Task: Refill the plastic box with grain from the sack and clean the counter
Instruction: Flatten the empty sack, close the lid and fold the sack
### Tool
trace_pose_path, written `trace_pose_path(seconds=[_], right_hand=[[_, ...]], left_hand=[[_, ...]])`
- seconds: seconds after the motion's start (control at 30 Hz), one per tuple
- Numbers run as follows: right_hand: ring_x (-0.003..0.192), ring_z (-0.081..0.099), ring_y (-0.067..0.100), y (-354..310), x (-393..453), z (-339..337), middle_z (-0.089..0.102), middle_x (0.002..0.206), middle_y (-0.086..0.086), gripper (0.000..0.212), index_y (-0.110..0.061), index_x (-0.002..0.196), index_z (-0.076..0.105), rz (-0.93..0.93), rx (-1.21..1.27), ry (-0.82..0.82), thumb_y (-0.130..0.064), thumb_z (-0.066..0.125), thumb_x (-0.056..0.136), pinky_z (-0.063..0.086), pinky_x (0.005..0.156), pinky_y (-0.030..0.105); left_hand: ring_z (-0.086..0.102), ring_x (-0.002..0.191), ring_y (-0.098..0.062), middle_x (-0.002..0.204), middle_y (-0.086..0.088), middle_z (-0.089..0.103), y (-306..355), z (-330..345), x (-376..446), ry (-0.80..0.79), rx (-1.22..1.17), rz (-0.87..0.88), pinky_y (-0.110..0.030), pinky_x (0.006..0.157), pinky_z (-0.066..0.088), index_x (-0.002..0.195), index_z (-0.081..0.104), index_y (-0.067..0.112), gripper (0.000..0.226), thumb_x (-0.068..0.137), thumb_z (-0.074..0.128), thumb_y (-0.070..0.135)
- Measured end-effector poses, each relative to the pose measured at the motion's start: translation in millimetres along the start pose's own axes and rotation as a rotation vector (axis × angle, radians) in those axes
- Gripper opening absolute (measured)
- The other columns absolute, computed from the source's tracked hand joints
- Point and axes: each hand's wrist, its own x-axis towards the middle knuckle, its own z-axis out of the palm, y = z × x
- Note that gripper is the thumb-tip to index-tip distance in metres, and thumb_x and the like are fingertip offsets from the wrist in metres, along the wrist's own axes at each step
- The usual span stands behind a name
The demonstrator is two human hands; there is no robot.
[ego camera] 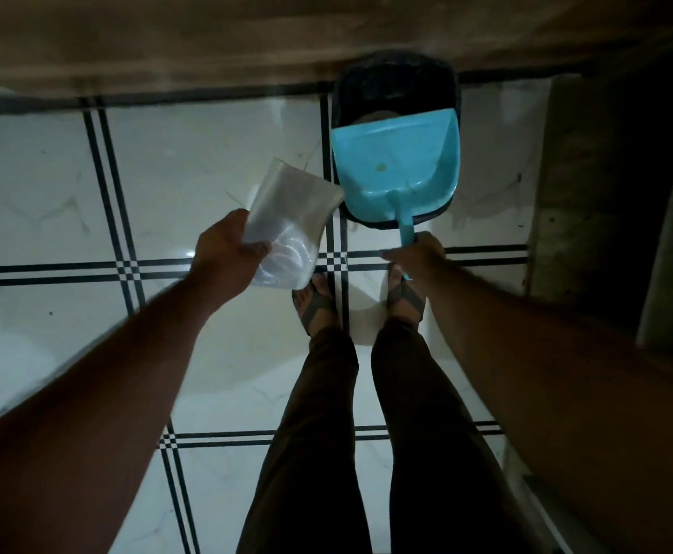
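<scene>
Cleanup looks like the step in hand: the right hand [414,253] is curled round the handle of a turquoise dustpan [396,169], holding the pan over a dark bin [396,86] that stands on the tiled floor [186,161] against the foot of the wall. The pan sits nearly level over the bin's near half, its front lip pointing toward the wall, and a small brownish speck lies on its bed; the rest of the bed appears bare, though the light is dim and I cannot be sure nothing else clings there. The left hand [226,249] grips a crumpled sheet of clear plastic [290,221], thumb on top and fingers beneath, held just left of the dustpan and not touching it. My judgement is that the sweepings are being emptied, and the next move calls for tipping the pan's lip down into the bin so the last bit slides off, then dropping the plastic in after it. Neither the plastic box, the sack nor the counter shows from the head camera, so how full the box is cannot be told. The person's sandalled feet [314,301] stand just short of the bin, directly under both hands.
</scene>
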Motion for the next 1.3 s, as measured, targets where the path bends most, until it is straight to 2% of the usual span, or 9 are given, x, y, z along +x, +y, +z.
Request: trace_pose_path(seconds=[0.1, 0.2, 0.33, 0.5, 0.63, 0.77, 0.9, 1.1, 1.3], right_hand=[[0.071, 0.07, 0.018, -8.4, -0.7, -12.0, 0.072, 0.087, 0.002, 0.037, -0.017, 0.1, 0.068, -0.115, 0.095, 0.029, -0.038, 0.092, 0.081, 0.057, 0.059, 0.027], [0.07, 0.065, 0.012, -14.9, -27.0, -47.2, 0.067, 0.086, -0.001, 0.035, -0.016, 0.104, 0.071, -0.228, 0.103, 0.147, -0.049, 0.078, 0.094, 0.044, 0.048, 0.011], [0.079, 0.07, 0.028, 7.2, -46.6, -99.6, 0.07, 0.081, 0.003, 0.05, -0.016, 0.092, 0.07, -0.25, 0.149, 0.348, -0.066, 0.072, 0.089, 0.06, 0.068, 0.041], [0.087, 0.071, 0.023, 58.2, -53.7, -124.2, 0.071, 0.093, 0.001, 0.044, -0.012, 0.106, 0.073, -0.203, 0.221, 0.49, -0.055, 0.068, 0.1, 0.047, 0.072, 0.03], [0.088, 0.074, 0.03, 76.5, -41.3, -118.9, 0.073, 0.089, 0.003, 0.04, -0.02, 0.093, 0.069, -0.042, 0.258, 0.535, -0.06, 0.07, 0.094, 0.059, 0.078, 0.04], [0.092, 0.073, 0.033, 88.5, -26.0, -116.1, 0.076, 0.096, 0.011, 0.043, -0.011, 0.104, 0.074, -0.017, 0.164, 0.56, -0.054, 0.07, 0.098, 0.046, 0.074, 0.033], [0.085, 0.073, 0.031, 97.2, -1.0, -104.2, 0.07, 0.084, 0.005, 0.038, -0.014, 0.094, 0.071, -0.033, 0.208, 0.528, -0.052, 0.072, 0.096, 0.054, 0.075, 0.038], [0.078, 0.067, 0.02, 103.1, 31.0, -98.8, 0.068, 0.083, -0.001, 0.032, -0.02, 0.093, 0.067, -0.077, 0.277, 0.543, -0.051, 0.074, 0.096, 0.047, 0.07, 0.029], [0.073, 0.067, 0.017, 103.6, 14.3, -114.2, 0.068, 0.08, -0.002, 0.033, -0.019, 0.091, 0.067, -0.137, 0.26, 0.535, -0.05, 0.076, 0.095, 0.049, 0.065, 0.028]], left_hand=[[0.067, 0.102, -0.029, 0.109, -0.007, 0.071, 12.9, 3.3, 3.3, 0.052, -0.035, -0.055, -0.036, 0.087, 0.054, 0.121, 0.069, 0.014, 0.03, 0.093, 0.075, 0.02], [0.066, 0.101, -0.033, 0.114, -0.014, 0.072, 41.1, -0.8, 0.6, 0.101, 0.055, -0.008, -0.035, 0.084, 0.048, 0.121, 0.066, 0.012, 0.027, 0.096, 0.07, 0.021], [0.067, 0.111, -0.043, 0.122, -0.019, 0.074, 90.6, -3.3, 9.7, 0.077, 0.212, 0.136, -0.04, 0.088, 0.05, 0.131, 0.067, 0.018, 0.03, 0.102, 0.06, 0.022], [0.067, 0.112, -0.049, 0.121, -0.028, 0.073, 154.9, 38.5, 46.5, -0.054, 0.479, 0.388, -0.047, 0.097, 0.051, 0.138, 0.072, 0.018, 0.05, 0.098, 0.045, 0.032], [0.062, 0.123, -0.049, 0.133, -0.03, 0.067, 196.0, 76.9, 69.9, -0.109, 0.643, 0.498, -0.051, 0.106, 0.052, 0.142, 0.071, 0.02, 0.041, 0.104, 0.058, 0.028], [0.06, 0.131, -0.047, 0.138, -0.024, 0.067, 204.7, 116.0, 99.5, -0.156, 0.826, 0.507, -0.053, 0.108, 0.052, 0.143, 0.068, 0.019, 0.039, 0.106, 0.057, 0.022], [0.061, 0.133, -0.041, 0.14, -0.018, 0.068, 193.6, 155.9, 129.0, -0.187, 0.92, 0.506, -0.05, 0.111, 0.049, 0.142, 0.067, 0.019, 0.036, 0.11, 0.053, 0.025], [0.056, 0.138, -0.042, 0.145, -0.022, 0.06, 164.7, 208.8, 176.1, -0.261, 1.05, 0.446, -0.052, 0.117, 0.046, 0.145, 0.06, 0.015, 0.036, 0.113, 0.049, 0.028], [0.06, 0.134, -0.042, 0.142, -0.019, 0.065, 167.2, 194.2, 158.0, -0.25, 0.958, 0.345, -0.051, 0.109, 0.054, 0.142, 0.061, 0.016, 0.039, 0.103, 0.061, 0.021]])
